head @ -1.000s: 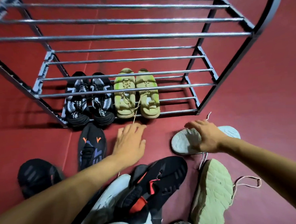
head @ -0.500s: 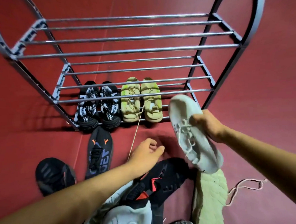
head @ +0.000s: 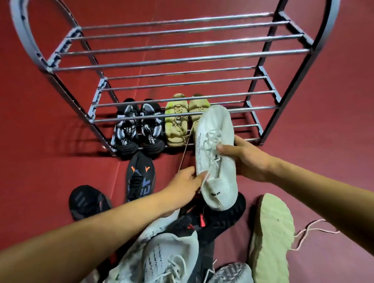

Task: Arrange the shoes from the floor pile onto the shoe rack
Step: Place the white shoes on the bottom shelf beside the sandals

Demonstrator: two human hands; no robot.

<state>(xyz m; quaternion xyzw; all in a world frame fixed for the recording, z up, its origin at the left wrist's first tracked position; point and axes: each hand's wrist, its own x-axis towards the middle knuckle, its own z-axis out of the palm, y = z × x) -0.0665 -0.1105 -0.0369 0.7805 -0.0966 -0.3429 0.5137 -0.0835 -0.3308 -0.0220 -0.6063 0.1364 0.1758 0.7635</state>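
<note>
A single head-worn view looks steeply down and forward (wide-angle, bending edges), close over the floor (head: 335,154) before the shoe rack (head: 176,60).

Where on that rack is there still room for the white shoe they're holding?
The bottom tier is bare to the right of the tan pair, up to the rack's right post; the black-and-white pair fills its left side. The middle tier and top tier hold nothing. The floor pile is crowded. Both hands grip the white shoe.
</note>
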